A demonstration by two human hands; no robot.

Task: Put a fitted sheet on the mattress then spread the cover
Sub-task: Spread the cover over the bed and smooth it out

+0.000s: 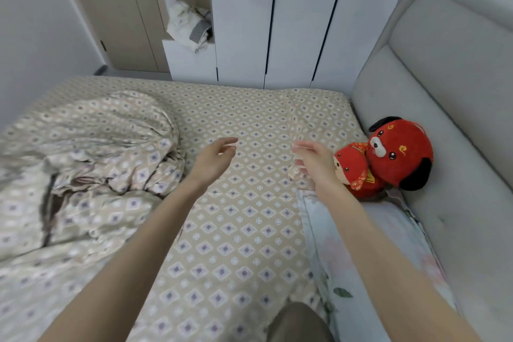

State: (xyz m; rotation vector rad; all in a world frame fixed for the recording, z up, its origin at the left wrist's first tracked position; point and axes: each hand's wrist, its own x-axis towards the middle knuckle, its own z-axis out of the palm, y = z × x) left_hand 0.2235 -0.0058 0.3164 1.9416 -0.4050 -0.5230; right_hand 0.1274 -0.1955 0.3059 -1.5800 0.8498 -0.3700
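So, the fitted sheet point(244, 230) looks already on: it lies flat and fairly taut across the middle, right up to the far edge by the wardrobe point(291, 22). The cover point(91, 147), same diamond print, sits bunched in a heap on the left side, on top of the sheet.

Judging by the folds it's soft, light-ish and floppy, w/ no stiffness. It'll prob. drag and bunch rather than shift as one piece. Best taken by an edge or two corners w/ both hands and shaken out flat, not grabbed mid-heap.

Left hand point(216, 158) hovers over the sheet, fingers loosely curled, thumb apart, holding nothing. The cover's nearest fold is just to its left, not touching.

Right hand point(313, 161) is over by the matching pillow point(319, 116) near the headboard point(444, 91). Its fingers reach fwd but are blurred, so I can't tell if they pinch the puckered cloth under them or only hang above it. The cover is well apart from this hand. Red plush toys point(394, 153) sit just beyond the wrist, and a floral cloth point(327, 244) lies beside the forearm.
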